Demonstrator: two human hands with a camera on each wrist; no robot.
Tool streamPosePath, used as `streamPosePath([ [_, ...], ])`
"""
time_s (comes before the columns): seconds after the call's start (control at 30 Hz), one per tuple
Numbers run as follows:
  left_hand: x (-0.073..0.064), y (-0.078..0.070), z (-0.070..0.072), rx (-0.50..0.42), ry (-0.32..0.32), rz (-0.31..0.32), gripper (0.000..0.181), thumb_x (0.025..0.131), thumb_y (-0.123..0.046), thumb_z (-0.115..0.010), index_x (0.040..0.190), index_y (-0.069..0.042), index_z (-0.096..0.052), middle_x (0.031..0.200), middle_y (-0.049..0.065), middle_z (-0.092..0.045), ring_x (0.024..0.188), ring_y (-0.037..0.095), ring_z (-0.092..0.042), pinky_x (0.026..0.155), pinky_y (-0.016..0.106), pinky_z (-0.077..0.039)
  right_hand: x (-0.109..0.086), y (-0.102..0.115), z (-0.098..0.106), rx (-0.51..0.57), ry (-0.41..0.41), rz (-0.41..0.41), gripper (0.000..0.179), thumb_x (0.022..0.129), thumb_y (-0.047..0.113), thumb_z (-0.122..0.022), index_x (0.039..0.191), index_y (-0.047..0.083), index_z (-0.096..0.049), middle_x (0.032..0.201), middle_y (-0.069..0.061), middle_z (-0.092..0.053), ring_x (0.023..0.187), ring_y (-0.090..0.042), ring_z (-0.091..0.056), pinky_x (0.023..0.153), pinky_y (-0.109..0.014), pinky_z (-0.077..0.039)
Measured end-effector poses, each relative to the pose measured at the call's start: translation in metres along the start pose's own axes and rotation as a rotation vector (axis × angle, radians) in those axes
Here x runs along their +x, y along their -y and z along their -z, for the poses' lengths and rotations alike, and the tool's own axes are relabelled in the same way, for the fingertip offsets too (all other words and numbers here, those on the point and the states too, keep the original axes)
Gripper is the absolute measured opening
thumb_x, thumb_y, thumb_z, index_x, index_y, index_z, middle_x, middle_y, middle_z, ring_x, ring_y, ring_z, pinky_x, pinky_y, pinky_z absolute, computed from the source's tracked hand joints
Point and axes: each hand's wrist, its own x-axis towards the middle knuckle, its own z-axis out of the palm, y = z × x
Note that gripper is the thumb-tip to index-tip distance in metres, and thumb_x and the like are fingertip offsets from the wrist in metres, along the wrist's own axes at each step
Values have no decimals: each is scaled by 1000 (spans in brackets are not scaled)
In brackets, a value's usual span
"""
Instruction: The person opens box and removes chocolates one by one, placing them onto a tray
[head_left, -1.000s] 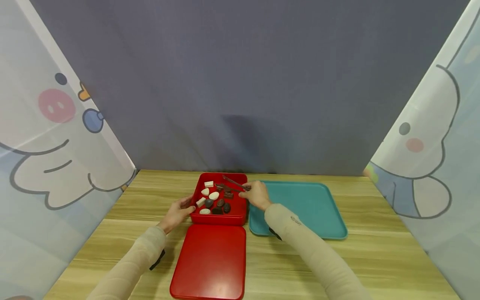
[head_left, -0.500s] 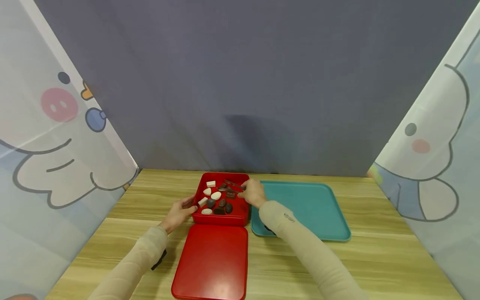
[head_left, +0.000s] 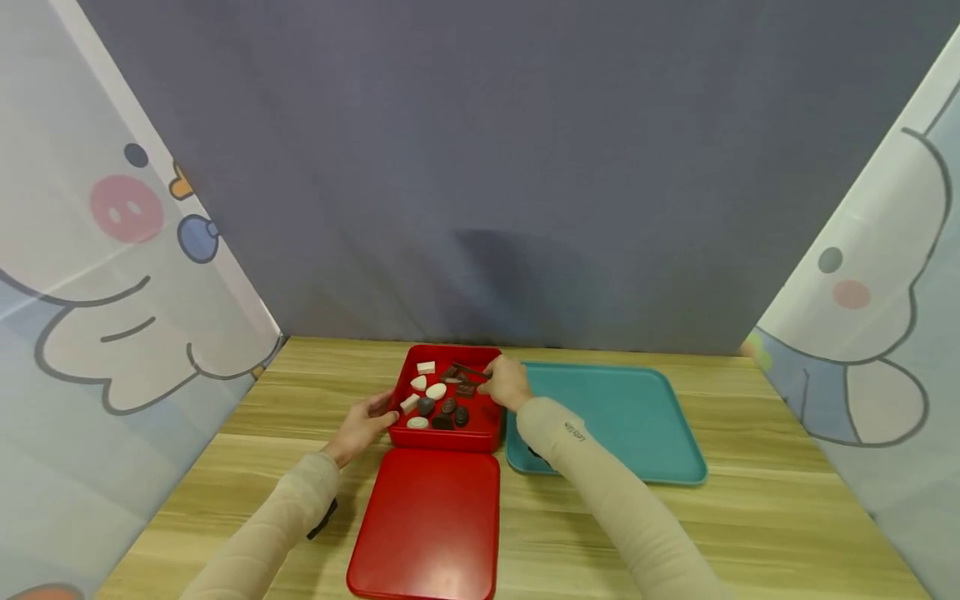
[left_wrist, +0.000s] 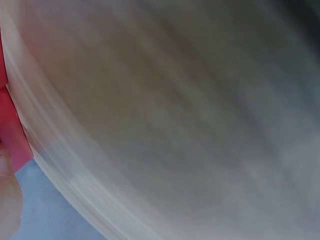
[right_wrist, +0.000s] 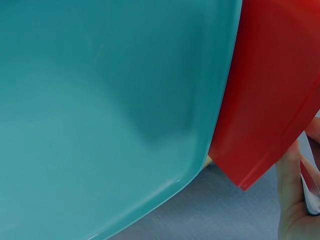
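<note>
Near the back of the table stands a red box (head_left: 447, 443) holding several white and dark chocolate-like pieces. My left hand (head_left: 363, 427) holds the box at its left side, thumb by the front corner; in the left wrist view only a bit of the thumb (left_wrist: 7, 200) shows against the red. My right hand (head_left: 508, 383) grips dark tongs (head_left: 474, 372) over the box's right rim. Their arms point left, tips among dark pieces (head_left: 454, 374) at the back; whether they pinch one I cannot tell. In the right wrist view, the tongs' shiny bend lies within the hand (right_wrist: 292, 200).
A red lid (head_left: 426, 521) lies flat in front of the box. Right beside the box, a teal tray (head_left: 615, 417) lies under my right forearm. A grey curtain (head_left: 480, 208) hangs behind the wooden table (head_left: 750, 508), with printed cartoon sheets at both sides.
The tongs have sunk lower into the box, and their arms have come closer together around the dark pieces. My left hand keeps its place on the box; the head view has shifted slightly.
</note>
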Motion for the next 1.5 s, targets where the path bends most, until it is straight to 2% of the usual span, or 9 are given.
streamPosePath([
  [0.4,-1,-1,-2,-5,-8,13,54,94,-9,-50,142,0,-29,141,25,-37,128,38,-39,100,45,-40,3,-2,0,-2,23,3,27,76,17,-74,102,7,-71,104,-9,-68,93,-28,-61,82,-39,-50],
  [0.63,0,-4,2,-8,2,28,54,95,-10,-49,143,1,-27,142,26,-33,129,38,-36,100,44,-40,3,-4,2,66,26,32,26,79,16,-72,102,6,-71,101,-8,-68,89,-26,-61,82,-40,-49],
  [0.77,1,-4,1,-11,-9,48,55,94,-11,-51,143,0,-29,142,24,-35,129,37,-37,100,44,-40,1,-7,3,83,18,52,24,79,15,-72,101,5,-71,99,-9,-69,86,-24,-62,76,-36,-51],
  [1.17,-1,-2,-2,31,-15,29,53,94,-10,-50,142,0,-29,139,25,-38,126,38,-40,99,45,-40,-5,-17,10,126,-7,51,26,78,15,-72,102,6,-71,96,-8,-70,83,-21,-63,70,-31,-52],
  [1.5,0,-2,3,40,-19,49,54,94,-11,-50,143,-1,-29,140,25,-38,126,38,-40,99,44,-41,-13,-22,18,204,39,47,29,80,17,-71,107,7,-69,99,-7,-69,82,-18,-62,67,-28,-51],
])
